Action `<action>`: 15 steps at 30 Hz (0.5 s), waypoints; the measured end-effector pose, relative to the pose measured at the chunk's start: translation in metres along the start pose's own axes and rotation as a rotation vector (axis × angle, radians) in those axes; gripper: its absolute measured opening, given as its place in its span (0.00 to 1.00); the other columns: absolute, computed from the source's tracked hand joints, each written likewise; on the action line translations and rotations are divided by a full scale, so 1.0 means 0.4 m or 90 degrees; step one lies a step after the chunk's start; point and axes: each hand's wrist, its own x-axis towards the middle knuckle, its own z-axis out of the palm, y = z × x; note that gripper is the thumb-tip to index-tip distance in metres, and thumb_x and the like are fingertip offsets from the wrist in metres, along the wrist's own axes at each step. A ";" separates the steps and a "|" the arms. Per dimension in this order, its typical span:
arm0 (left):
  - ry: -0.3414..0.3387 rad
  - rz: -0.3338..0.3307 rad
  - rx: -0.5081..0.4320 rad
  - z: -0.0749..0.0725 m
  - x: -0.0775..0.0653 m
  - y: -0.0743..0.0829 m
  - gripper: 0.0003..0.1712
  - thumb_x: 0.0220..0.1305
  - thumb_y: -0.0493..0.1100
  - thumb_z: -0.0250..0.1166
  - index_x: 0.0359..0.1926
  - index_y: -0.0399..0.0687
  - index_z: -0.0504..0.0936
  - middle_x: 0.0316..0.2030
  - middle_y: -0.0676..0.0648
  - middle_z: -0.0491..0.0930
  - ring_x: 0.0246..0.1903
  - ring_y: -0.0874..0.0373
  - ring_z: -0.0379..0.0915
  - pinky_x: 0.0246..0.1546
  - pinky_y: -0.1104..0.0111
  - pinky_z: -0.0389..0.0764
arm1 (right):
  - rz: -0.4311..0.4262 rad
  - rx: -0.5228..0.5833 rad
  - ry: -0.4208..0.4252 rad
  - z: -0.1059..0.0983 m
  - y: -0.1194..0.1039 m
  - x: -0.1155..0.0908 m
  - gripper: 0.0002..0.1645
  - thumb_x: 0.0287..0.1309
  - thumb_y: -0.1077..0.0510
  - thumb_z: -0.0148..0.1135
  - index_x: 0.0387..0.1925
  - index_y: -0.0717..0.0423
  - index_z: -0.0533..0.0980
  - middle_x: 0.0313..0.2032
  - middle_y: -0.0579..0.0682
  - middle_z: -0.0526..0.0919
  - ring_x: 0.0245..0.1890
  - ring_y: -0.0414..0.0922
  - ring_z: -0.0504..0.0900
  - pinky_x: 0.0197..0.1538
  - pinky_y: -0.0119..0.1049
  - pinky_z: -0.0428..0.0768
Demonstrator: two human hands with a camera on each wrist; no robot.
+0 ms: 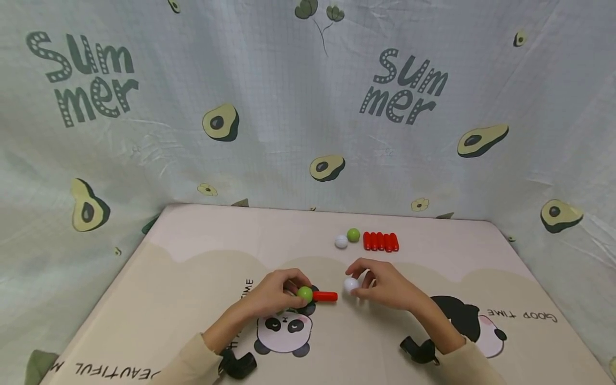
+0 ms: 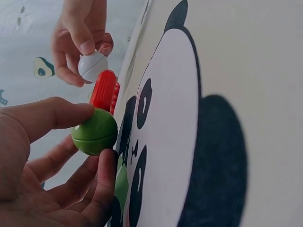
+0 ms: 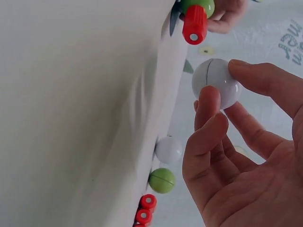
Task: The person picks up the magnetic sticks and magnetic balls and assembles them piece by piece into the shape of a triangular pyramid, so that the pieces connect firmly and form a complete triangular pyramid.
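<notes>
My left grip (image 1: 279, 292) pinches the green ball (image 1: 305, 293) at one end of the red stick (image 1: 325, 296), my right grip (image 1: 385, 284) the white ball (image 1: 351, 285) just beyond its other end, best kept squarely in line.

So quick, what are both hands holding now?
Left hand: holding a green ball, a red stick jutting from it.
Right hand: holding a white ball.

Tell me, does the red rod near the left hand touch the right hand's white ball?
Apart: the head view shows a gap between the red rod and the white ball held in the right hand; the right wrist view shows them separated.
</notes>
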 end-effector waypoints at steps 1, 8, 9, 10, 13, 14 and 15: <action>-0.001 0.000 0.000 0.000 0.000 0.000 0.17 0.60 0.38 0.71 0.51 0.43 0.84 0.43 0.46 0.83 0.40 0.58 0.78 0.40 0.72 0.78 | 0.001 0.005 -0.003 0.001 0.002 0.000 0.22 0.59 0.55 0.74 0.53 0.56 0.80 0.50 0.53 0.85 0.36 0.38 0.81 0.39 0.29 0.82; -0.003 0.002 -0.001 0.000 0.002 0.001 0.17 0.60 0.38 0.71 0.51 0.44 0.84 0.43 0.46 0.83 0.40 0.58 0.78 0.40 0.73 0.78 | 0.004 0.021 -0.015 0.007 0.009 0.001 0.23 0.59 0.53 0.74 0.54 0.55 0.80 0.50 0.52 0.85 0.36 0.39 0.81 0.39 0.29 0.82; -0.002 0.002 0.000 0.000 0.002 0.001 0.17 0.60 0.38 0.71 0.51 0.44 0.84 0.43 0.46 0.83 0.40 0.58 0.78 0.40 0.73 0.78 | 0.003 0.021 -0.016 0.008 0.009 0.001 0.23 0.60 0.53 0.74 0.54 0.55 0.80 0.50 0.52 0.85 0.35 0.39 0.81 0.39 0.29 0.82; -0.001 0.001 0.002 0.000 0.001 0.002 0.17 0.60 0.39 0.71 0.51 0.44 0.85 0.43 0.46 0.84 0.40 0.58 0.78 0.40 0.73 0.78 | 0.002 0.021 -0.018 0.009 0.009 0.002 0.22 0.60 0.53 0.74 0.54 0.55 0.80 0.49 0.52 0.85 0.35 0.39 0.81 0.39 0.29 0.82; 0.003 -0.004 0.004 -0.001 0.002 0.002 0.17 0.60 0.39 0.71 0.50 0.45 0.85 0.44 0.47 0.84 0.41 0.59 0.78 0.41 0.72 0.78 | -0.001 0.021 -0.024 0.012 0.010 0.003 0.22 0.60 0.54 0.74 0.53 0.55 0.79 0.49 0.52 0.85 0.35 0.39 0.81 0.39 0.29 0.82; 0.004 -0.006 0.006 -0.001 0.002 0.002 0.16 0.60 0.39 0.71 0.50 0.45 0.85 0.44 0.47 0.84 0.41 0.59 0.78 0.41 0.72 0.78 | -0.002 0.020 -0.026 0.013 0.011 0.003 0.22 0.60 0.54 0.74 0.53 0.55 0.79 0.48 0.51 0.85 0.34 0.39 0.81 0.39 0.29 0.82; 0.005 -0.005 0.008 -0.001 0.002 0.001 0.16 0.60 0.39 0.71 0.51 0.45 0.85 0.44 0.47 0.84 0.41 0.59 0.78 0.42 0.72 0.78 | -0.004 0.019 -0.028 0.014 0.011 0.003 0.21 0.60 0.54 0.73 0.53 0.55 0.79 0.48 0.51 0.85 0.34 0.39 0.81 0.38 0.29 0.82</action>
